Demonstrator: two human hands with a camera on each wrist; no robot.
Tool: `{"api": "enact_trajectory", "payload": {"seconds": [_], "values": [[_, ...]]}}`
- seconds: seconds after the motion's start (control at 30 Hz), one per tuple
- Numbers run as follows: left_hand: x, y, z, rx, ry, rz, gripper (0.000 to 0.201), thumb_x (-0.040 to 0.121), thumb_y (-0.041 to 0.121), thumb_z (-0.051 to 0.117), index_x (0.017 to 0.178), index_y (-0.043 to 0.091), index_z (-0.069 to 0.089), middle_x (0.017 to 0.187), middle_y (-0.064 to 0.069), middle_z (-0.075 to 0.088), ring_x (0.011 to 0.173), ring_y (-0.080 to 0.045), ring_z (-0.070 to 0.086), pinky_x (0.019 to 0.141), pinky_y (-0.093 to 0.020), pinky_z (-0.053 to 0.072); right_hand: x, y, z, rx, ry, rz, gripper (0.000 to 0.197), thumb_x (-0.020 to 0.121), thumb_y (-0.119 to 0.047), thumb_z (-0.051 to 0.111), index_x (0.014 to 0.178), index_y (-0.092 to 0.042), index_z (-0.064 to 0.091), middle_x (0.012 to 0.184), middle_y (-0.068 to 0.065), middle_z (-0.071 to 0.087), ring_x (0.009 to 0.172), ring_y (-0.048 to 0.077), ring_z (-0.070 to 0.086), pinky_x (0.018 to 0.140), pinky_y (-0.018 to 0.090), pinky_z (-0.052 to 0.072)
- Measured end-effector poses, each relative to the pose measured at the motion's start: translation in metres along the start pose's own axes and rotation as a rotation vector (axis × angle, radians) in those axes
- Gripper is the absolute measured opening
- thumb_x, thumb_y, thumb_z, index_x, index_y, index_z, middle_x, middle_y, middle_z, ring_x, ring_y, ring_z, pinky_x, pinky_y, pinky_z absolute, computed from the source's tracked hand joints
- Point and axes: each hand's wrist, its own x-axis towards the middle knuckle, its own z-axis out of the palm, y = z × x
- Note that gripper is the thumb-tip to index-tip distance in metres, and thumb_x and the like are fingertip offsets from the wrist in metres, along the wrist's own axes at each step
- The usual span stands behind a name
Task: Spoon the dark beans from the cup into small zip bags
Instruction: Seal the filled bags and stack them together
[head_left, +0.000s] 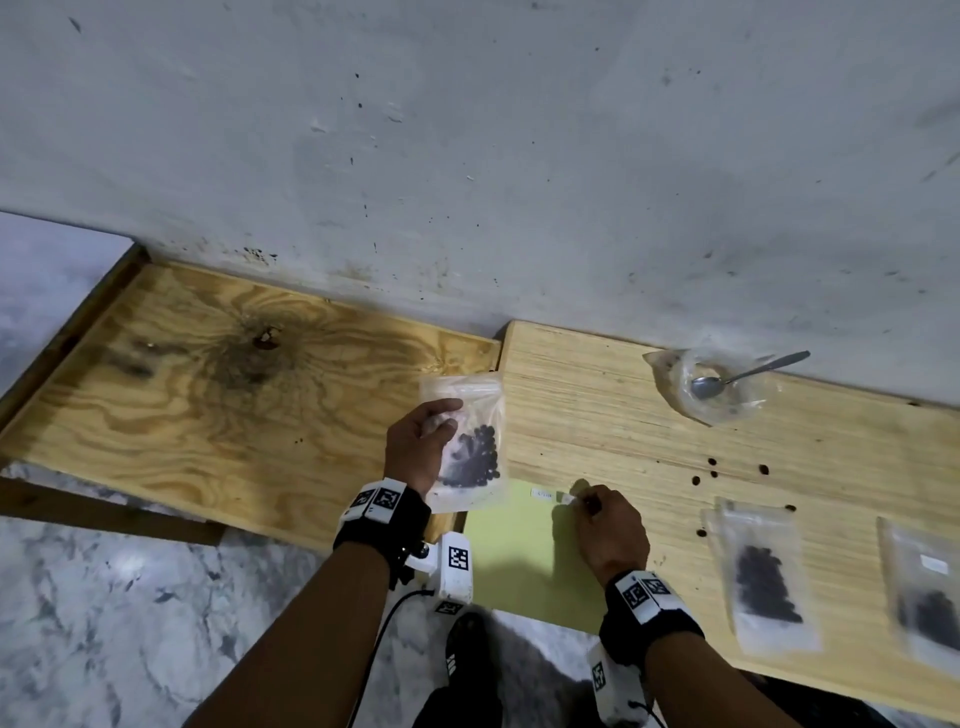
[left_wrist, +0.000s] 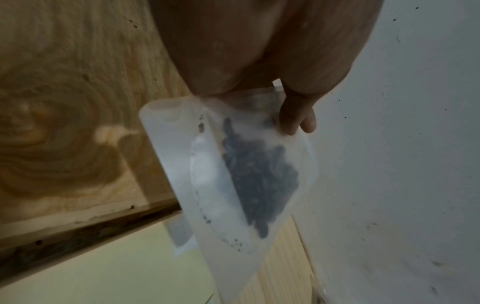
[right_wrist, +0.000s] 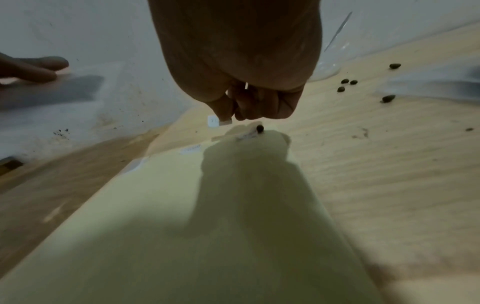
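Note:
My left hand (head_left: 421, 441) holds a clear zip bag (head_left: 467, 441) above the table, thumb on its front; dark beans (head_left: 475, 457) fill its lower part. In the left wrist view the same zip bag (left_wrist: 233, 174) hangs from my fingers (left_wrist: 296, 117). My right hand (head_left: 608, 525) pinches a small white label (head_left: 566, 498) over the top edge of a pale green sheet (head_left: 519, 561). In the right wrist view the label (right_wrist: 225, 122) sits between thumb and fingertips. The clear plastic cup (head_left: 711, 384) with the metal spoon (head_left: 748, 374) in it stands at the back right.
Two zip bags with beans, one (head_left: 763, 577) and another (head_left: 930, 592), lie flat at the right. Loose beans (head_left: 712, 467) are scattered on the light wooden board (head_left: 597, 395). A darker plywood board (head_left: 208, 389) lies left. A white wall rises behind.

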Motion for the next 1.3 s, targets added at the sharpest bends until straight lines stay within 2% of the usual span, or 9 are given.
{"api": "enact_trajectory", "payload": {"seconds": [0.13, 0.27, 0.37, 0.5, 0.63, 0.77, 0.93, 1.07, 1.3], "values": [[-0.001, 0.001, 0.002, 0.038, -0.019, 0.045, 0.024, 0.085, -0.007, 0.063, 0.095, 0.013, 0.074, 0.098, 0.004, 0.071, 0.086, 0.011, 0.062, 0.073, -0.006, 0.045, -0.001, -0.001, -0.012, 0.270, 0.150, -0.053, 0.007, 0.094, -0.033, 0.063, 0.091, -0.027, 0.066, 0.101, -0.001, 0.067, 0.090, 0.023, 0.063, 0.074, 0.032, 0.044], [-0.006, 0.006, 0.007, 0.089, -0.070, 0.061, 0.032, 0.086, -0.007, 0.062, 0.102, 0.017, 0.075, 0.104, 0.011, 0.069, 0.097, 0.009, 0.058, 0.076, -0.001, 0.043, -0.001, -0.051, -0.027, 0.567, 0.081, -0.265, 0.015, 0.087, -0.023, 0.076, 0.076, -0.019, 0.068, 0.078, -0.004, 0.068, 0.069, 0.005, 0.058, 0.062, 0.021, 0.044], [-0.009, 0.008, 0.013, 0.154, -0.134, 0.111, 0.043, 0.085, -0.008, 0.061, 0.103, 0.029, 0.072, 0.108, 0.014, 0.067, 0.101, 0.010, 0.057, 0.085, -0.005, 0.041, -0.002, -0.093, -0.036, 0.557, -0.034, -0.389, 0.011, 0.085, -0.017, 0.077, 0.077, -0.014, 0.071, 0.076, -0.002, 0.068, 0.068, 0.000, 0.058, 0.060, 0.015, 0.044], [-0.014, 0.012, 0.017, 0.178, -0.211, 0.153, 0.045, 0.083, -0.011, 0.061, 0.113, 0.022, 0.069, 0.112, 0.015, 0.065, 0.101, 0.023, 0.053, 0.083, 0.002, 0.038, 0.002, -0.118, -0.038, 0.449, -0.062, -0.452, 0.010, 0.083, -0.022, 0.078, 0.077, -0.016, 0.073, 0.069, -0.010, 0.066, 0.062, 0.000, 0.061, 0.062, 0.019, 0.047], [-0.016, 0.013, 0.017, 0.196, -0.250, 0.153, 0.050, 0.082, -0.013, 0.060, 0.116, 0.022, 0.068, 0.117, 0.012, 0.065, 0.104, 0.022, 0.051, 0.083, 0.001, 0.038, 0.002, -0.122, -0.039, 0.316, -0.049, -0.453, 0.015, 0.082, -0.029, 0.077, 0.071, -0.028, 0.068, 0.075, -0.010, 0.070, 0.075, 0.007, 0.066, 0.072, 0.030, 0.052], [-0.019, 0.014, 0.016, 0.192, -0.258, 0.136, 0.050, 0.083, -0.014, 0.059, 0.115, 0.024, 0.068, 0.108, 0.018, 0.065, 0.077, 0.018, 0.057, 0.070, 0.001, 0.041, -0.003, -0.123, -0.042, 0.230, -0.048, -0.448, 0.016, 0.083, -0.029, 0.076, 0.071, -0.032, 0.066, 0.074, -0.012, 0.069, 0.075, 0.007, 0.066, 0.071, 0.029, 0.052], [-0.023, 0.017, 0.019, 0.119, -0.250, 0.103, 0.047, 0.081, -0.013, 0.060, 0.112, 0.021, 0.070, 0.112, 0.015, 0.066, 0.093, 0.020, 0.057, 0.076, -0.002, 0.042, -0.013, -0.129, -0.042, 0.161, 0.045, -0.409, 0.012, 0.081, -0.031, 0.074, 0.074, -0.030, 0.065, 0.070, -0.013, 0.066, 0.074, 0.012, 0.066, 0.064, 0.025, 0.043], [-0.023, 0.021, 0.018, 0.075, -0.164, 0.107, 0.028, 0.085, 0.000, 0.065, 0.107, 0.017, 0.072, 0.103, 0.008, 0.069, 0.096, 0.003, 0.061, 0.075, -0.004, 0.045, -0.021, -0.128, -0.041, 0.235, 0.161, -0.360, 0.037, 0.072, -0.042, 0.082, 0.091, -0.030, 0.052, 0.078, -0.012, 0.064, 0.071, 0.006, 0.060, 0.057, 0.026, 0.039], [-0.026, 0.017, 0.010, 0.024, -0.116, 0.087, 0.024, 0.085, 0.000, 0.068, 0.103, 0.015, 0.073, 0.101, -0.001, 0.074, 0.090, -0.004, 0.068, 0.072, -0.008, 0.049, -0.018, -0.112, -0.036, 0.584, 0.142, -0.291, 0.045, 0.065, -0.032, 0.091, 0.081, -0.025, 0.050, 0.087, -0.007, 0.063, 0.087, 0.010, 0.062, 0.073, 0.031, 0.045]]}}
